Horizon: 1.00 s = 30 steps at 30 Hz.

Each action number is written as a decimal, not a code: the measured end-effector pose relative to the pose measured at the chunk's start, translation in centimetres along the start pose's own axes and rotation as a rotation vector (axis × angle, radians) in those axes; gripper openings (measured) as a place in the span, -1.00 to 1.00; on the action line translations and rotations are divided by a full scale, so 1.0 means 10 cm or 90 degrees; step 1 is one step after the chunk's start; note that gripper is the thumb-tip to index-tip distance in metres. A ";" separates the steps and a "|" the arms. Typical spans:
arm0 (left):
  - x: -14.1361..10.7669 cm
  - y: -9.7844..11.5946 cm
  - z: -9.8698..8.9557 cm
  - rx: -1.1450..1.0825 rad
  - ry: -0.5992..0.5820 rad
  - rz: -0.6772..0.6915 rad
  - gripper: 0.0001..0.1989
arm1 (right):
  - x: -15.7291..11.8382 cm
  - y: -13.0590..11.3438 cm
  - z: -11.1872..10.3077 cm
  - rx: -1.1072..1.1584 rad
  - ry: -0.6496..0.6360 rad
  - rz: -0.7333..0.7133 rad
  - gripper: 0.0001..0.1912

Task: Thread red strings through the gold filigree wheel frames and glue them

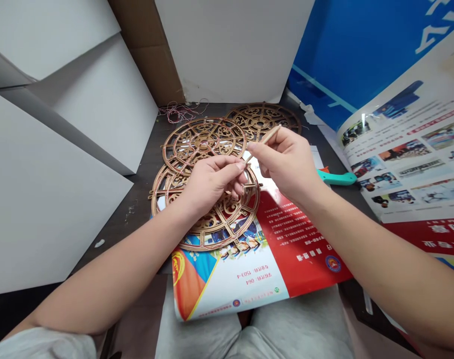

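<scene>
My right hand [285, 157] is closed around a thin, pale stick [270, 135], which slants down toward my left hand. The thumb and forefinger of my left hand [221, 179] are pinched together right at the stick's lower end. Whatever sits between those fingertips is too small to make out. Below my left hand lies an openwork brown disc [200, 245] with spokes and scrollwork, partly covered by the hand. A second openwork disc [170, 144] overlaps its far side. Behind them is a third, darker disc [292, 117].
Under the discs is a printed brochure [260, 279] overhanging the table's front edge. A teal-handled tool [339, 178] lies right of my right hand. Tangled thread [180, 112] rests at the back. White panels [43, 199] stand left; an open magazine [417, 164] leans right.
</scene>
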State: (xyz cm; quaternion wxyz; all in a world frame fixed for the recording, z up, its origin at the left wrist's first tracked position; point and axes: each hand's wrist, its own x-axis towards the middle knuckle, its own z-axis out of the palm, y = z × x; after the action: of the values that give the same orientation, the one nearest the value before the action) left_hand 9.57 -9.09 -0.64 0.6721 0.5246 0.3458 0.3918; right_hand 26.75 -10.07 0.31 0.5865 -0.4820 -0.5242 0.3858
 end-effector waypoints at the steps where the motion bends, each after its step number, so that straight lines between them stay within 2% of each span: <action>1: 0.00 0.00 0.00 -0.012 -0.007 0.005 -0.85 | 0.01 0.00 -0.01 0.016 0.000 0.007 -0.64; 14: 0.00 0.02 -0.03 -0.127 -0.044 -0.030 -0.82 | 0.08 0.04 -0.12 0.121 -0.048 0.065 -0.59; 24: -0.02 0.06 0.00 -0.149 -0.045 -0.045 -0.73 | 0.10 -0.01 -0.13 0.154 -0.063 0.099 -0.53; 30: -0.04 0.07 -0.01 -0.158 -0.057 -0.045 -0.76 | 0.10 -0.03 -0.14 0.159 -0.068 0.094 -0.53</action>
State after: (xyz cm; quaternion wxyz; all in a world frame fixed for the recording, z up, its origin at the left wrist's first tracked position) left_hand 9.22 -9.28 0.02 0.7596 0.4420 0.2828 0.3842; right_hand 28.28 -9.39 0.84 0.5830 -0.4213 -0.4661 0.5151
